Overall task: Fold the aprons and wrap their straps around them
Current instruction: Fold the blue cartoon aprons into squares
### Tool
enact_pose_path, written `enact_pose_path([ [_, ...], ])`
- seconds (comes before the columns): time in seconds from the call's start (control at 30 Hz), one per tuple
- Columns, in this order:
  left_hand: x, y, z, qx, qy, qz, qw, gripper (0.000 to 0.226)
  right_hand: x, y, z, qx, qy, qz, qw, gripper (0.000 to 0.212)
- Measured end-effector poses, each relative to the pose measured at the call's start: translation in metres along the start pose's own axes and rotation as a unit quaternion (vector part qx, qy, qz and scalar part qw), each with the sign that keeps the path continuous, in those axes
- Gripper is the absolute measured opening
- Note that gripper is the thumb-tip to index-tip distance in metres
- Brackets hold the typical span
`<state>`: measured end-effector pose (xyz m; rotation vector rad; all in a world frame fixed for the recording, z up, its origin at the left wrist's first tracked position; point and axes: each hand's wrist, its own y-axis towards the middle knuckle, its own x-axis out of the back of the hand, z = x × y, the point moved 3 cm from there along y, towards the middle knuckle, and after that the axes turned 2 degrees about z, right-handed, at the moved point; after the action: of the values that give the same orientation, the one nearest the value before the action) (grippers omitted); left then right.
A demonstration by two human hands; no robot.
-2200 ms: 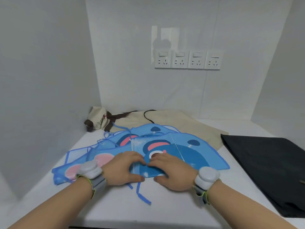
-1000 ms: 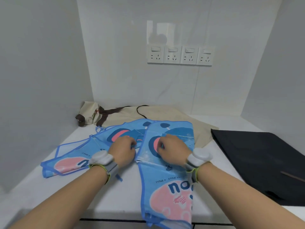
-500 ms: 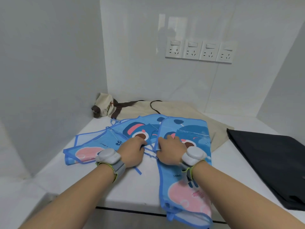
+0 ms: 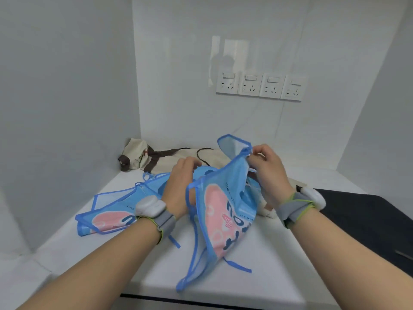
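A blue apron with a pink print (image 4: 221, 218) hangs lifted above the white table (image 4: 257, 280). My right hand (image 4: 268, 173) pinches its upper edge at the top. My left hand (image 4: 181, 186) grips the apron's left edge lower down, fingers curled round it. Its blue straps (image 4: 239, 266) trail onto the table. A second blue apron (image 4: 111, 211) lies flat to the left, partly under my left wrist.
A beige apron (image 4: 169, 157) with brown straps lies at the back against the wall, bunched in the left corner. A black apron (image 4: 362, 220) lies spread at the right. Wall sockets (image 4: 259, 87) sit above. The table's front edge runs close to me.
The right blue apron lay flat under both hands; now both hands have raised it off the table, the right hand high at its top edge.
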<state>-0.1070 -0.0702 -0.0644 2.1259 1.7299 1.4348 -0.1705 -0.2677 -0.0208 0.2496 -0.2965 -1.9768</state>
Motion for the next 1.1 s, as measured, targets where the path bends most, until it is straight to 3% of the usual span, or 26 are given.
enact_pose_path([
  [0.17, -0.043, -0.006, -0.039, -0.057, 0.001, 0.095, 0.994, 0.021, 0.083, -0.024, -0.01, -0.073, 0.057, -0.07, 0.993, 0.014],
  [0.33, -0.1, -0.023, -0.054, -0.041, 0.059, 0.255, 0.964, 0.032, 0.158, -0.074, -0.041, -0.236, -0.017, -0.066, 0.969, 0.018],
  [0.47, -0.133, -0.031, -0.07, -0.053, 0.144, 0.339, 0.928, 0.043, 0.207, -0.093, -0.036, -0.272, -0.074, -0.098, 0.954, 0.036],
  [0.6, -0.137, -0.032, -0.07, -0.048, 0.178, 0.346, 0.92, 0.05, 0.224, -0.079, -0.034, -0.267, -0.002, -0.126, 0.955, 0.025],
  [0.77, -0.136, -0.046, -0.056, 0.022, 0.226, 0.399, 0.888, 0.055, 0.203, -0.06, -0.053, -0.237, -0.239, -0.04, 0.941, 0.036],
  [1.1, -0.091, -0.069, -0.038, 0.027, 0.303, 0.366, 0.88, 0.05, 0.157, -0.022, -0.051, -0.193, -0.346, 0.051, 0.917, 0.042],
])
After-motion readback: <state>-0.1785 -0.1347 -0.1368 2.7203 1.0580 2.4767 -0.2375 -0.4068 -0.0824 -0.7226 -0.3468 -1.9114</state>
